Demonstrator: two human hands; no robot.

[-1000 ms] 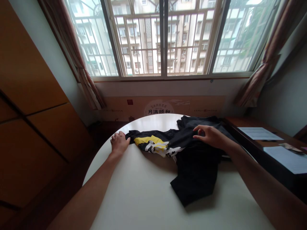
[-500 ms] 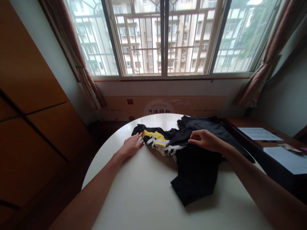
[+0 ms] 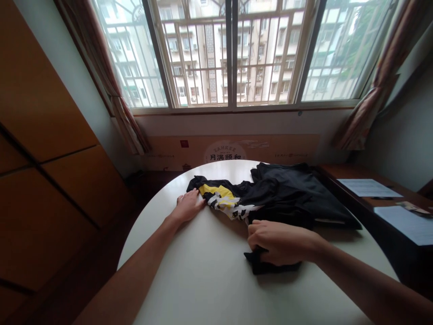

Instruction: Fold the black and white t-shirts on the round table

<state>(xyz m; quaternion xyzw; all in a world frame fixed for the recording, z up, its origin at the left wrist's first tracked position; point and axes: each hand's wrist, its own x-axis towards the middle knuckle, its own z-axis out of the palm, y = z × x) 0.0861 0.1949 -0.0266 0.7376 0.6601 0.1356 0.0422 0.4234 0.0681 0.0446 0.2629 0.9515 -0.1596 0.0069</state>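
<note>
A black garment (image 3: 287, 192) with a yellow and white print (image 3: 219, 198) lies crumpled on a round white table (image 3: 203, 275). My right hand (image 3: 280, 243) grips the near end of the black cloth, which shows as a folded strip beneath the fingers. My left hand (image 3: 189, 205) lies flat on the tabletop, its fingertips at the edge of the printed part. The fabric under my right hand is hidden.
A wooden desk (image 3: 338, 178) with sheets of paper (image 3: 368, 188) stands right of the table. Orange-brown wardrobe doors (image 3: 47, 90) fill the left side. A barred window with curtains and a printed board below it stand behind the table.
My right hand has moved from the garment's middle toward me and gathered its near end, pulling it up over itself. My left hand has moved little since half a second ago.
</note>
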